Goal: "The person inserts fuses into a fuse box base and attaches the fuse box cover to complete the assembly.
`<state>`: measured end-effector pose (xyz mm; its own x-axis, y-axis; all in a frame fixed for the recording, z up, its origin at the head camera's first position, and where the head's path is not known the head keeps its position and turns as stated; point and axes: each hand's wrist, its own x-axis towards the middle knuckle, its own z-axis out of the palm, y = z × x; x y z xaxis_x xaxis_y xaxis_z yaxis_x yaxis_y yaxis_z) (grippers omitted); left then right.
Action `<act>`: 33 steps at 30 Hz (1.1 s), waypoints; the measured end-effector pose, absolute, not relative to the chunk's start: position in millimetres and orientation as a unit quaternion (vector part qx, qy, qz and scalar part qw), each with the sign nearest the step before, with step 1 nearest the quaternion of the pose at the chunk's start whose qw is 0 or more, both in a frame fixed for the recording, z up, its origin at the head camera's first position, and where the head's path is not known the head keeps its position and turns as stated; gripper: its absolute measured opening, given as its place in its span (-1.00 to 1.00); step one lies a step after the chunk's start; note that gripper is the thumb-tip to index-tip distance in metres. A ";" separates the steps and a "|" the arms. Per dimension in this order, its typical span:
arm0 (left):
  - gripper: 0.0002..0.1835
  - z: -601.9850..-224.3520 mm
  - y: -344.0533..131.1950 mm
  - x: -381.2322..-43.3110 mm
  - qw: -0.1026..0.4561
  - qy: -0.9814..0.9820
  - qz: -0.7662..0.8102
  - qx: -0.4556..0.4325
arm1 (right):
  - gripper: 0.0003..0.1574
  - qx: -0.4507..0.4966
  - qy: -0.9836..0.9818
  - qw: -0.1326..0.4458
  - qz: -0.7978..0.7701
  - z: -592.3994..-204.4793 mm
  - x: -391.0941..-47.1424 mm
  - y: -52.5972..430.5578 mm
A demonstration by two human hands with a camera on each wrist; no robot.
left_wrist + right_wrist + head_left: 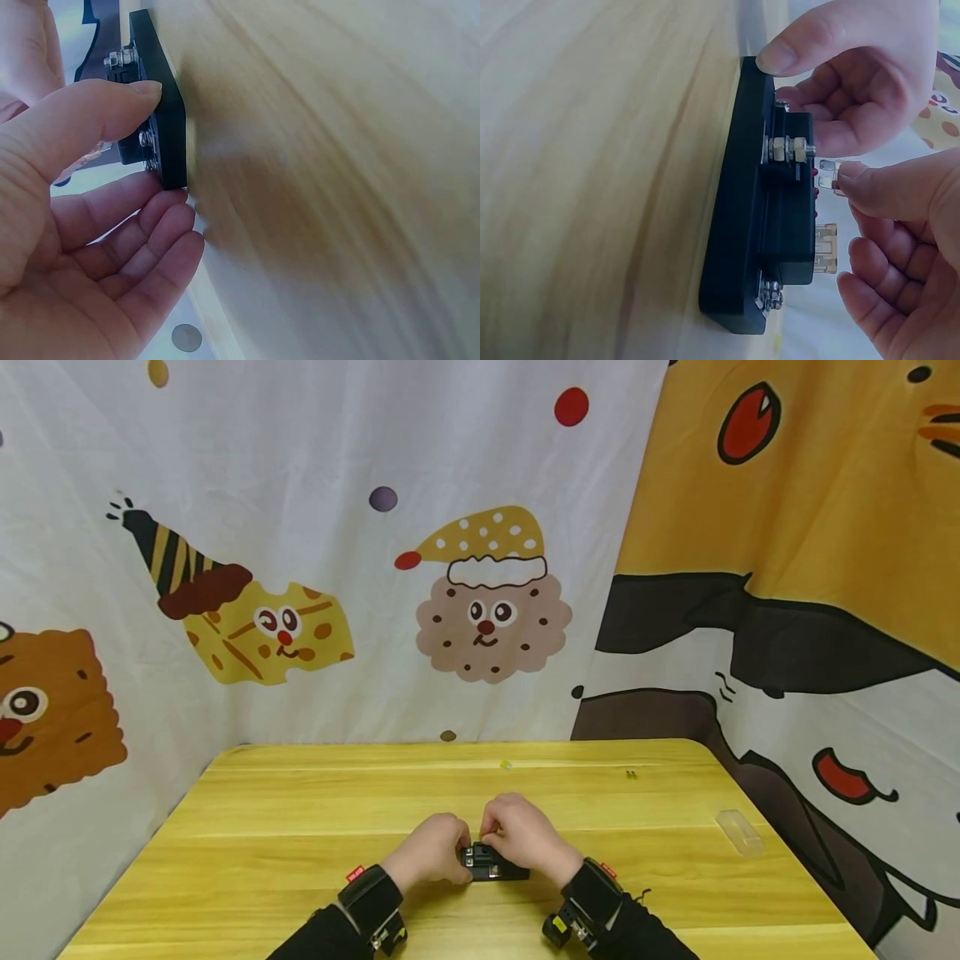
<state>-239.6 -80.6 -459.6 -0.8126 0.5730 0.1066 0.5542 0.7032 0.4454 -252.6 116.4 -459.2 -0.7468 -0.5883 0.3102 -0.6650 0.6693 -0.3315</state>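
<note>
A black fuse block (pixel 495 870) with metal terminal studs and nuts lies on the wooden table near its front. My left hand (pixel 433 850) grips one end of it, thumb (pixel 139 105) on the near edge and curled fingers at the end. Above the block, my right hand (pixel 525 833) pinches a small clear blade fuse (pixel 828 177) between thumb and forefinger, close over the block's top, where small red dots show. A pale orange-tinted blade fuse (pixel 825 249) sticks up from the block beside it.
A clear plastic case (pixel 740 832) lies at the table's right side. Toward the back are a small yellow-green bit (pixel 506 764) and a pair of tiny dark pieces (pixel 632 774). A printed cloth (pixel 315 460) hangs behind the table (pixel 300 810).
</note>
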 end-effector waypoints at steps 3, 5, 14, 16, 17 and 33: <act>-0.70 -459.9 -80.5 -239.1 0.018 0.923 0.234 0.306 | -0.80 0.346 -0.910 0.087 0.212 -460.6 -252.5 116.1; -0.70 -459.2 -80.8 -238.4 0.016 0.923 0.232 0.307 | -0.81 0.347 -0.910 0.088 0.209 -461.8 -252.5 115.7; -0.69 -457.7 -81.1 -236.6 0.009 0.923 0.223 0.315 | -0.74 0.349 -0.911 0.107 0.192 -466.4 -251.7 111.9; -0.69 -458.2 -81.2 -237.4 0.010 0.922 0.224 0.315 | -0.73 0.351 -0.912 0.113 0.182 -467.3 -251.7 111.1; -0.69 -458.4 -81.2 -237.8 0.009 0.922 0.224 0.316 | -0.73 0.354 -0.911 0.115 0.178 -467.5 -251.5 111.0; -0.69 -459.1 -81.0 -240.6 0.019 0.920 0.230 0.316 | -0.69 0.367 -0.906 0.124 0.170 -469.5 -250.5 111.4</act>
<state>-240.6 -81.0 -459.1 -0.7995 0.5904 0.1108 0.5731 0.6944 0.4353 -250.5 111.4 -469.5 -0.7003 -0.6223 0.3498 -0.7068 0.6731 -0.2177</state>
